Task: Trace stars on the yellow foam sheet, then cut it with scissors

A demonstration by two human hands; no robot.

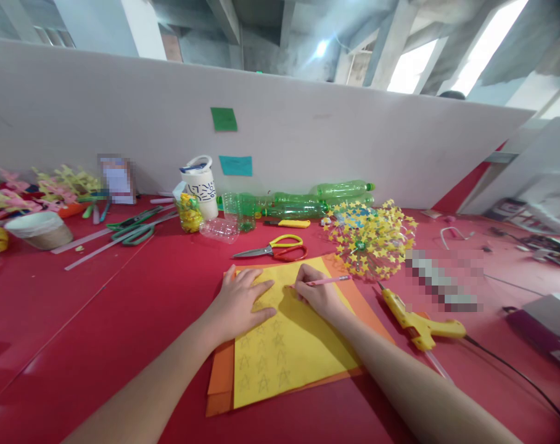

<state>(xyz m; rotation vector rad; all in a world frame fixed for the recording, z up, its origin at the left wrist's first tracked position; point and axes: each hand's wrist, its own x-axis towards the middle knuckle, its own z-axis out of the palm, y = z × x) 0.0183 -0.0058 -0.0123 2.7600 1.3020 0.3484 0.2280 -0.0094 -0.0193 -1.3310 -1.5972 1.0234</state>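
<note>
A yellow sheet [303, 348] with several pencilled stars lies on orange sheets [222, 376] on the red table. My left hand [240, 302] rests flat on the yellow sheet's upper left part, fingers spread and pressing it down. My right hand [314, 293] is closed round a pink pencil [330, 280], whose tip touches the sheet near its top edge, just right of my left fingertips.
Yellow-and-red scissors [275, 248] lie just beyond the paper. A yellow star ornament [370, 237] sits at right, a yellow glue gun [419, 320] with its cord beside my right forearm. Green bottles [308, 200], a cup [201, 188], green scissors [134, 231] and a basket [39, 229] stand further back.
</note>
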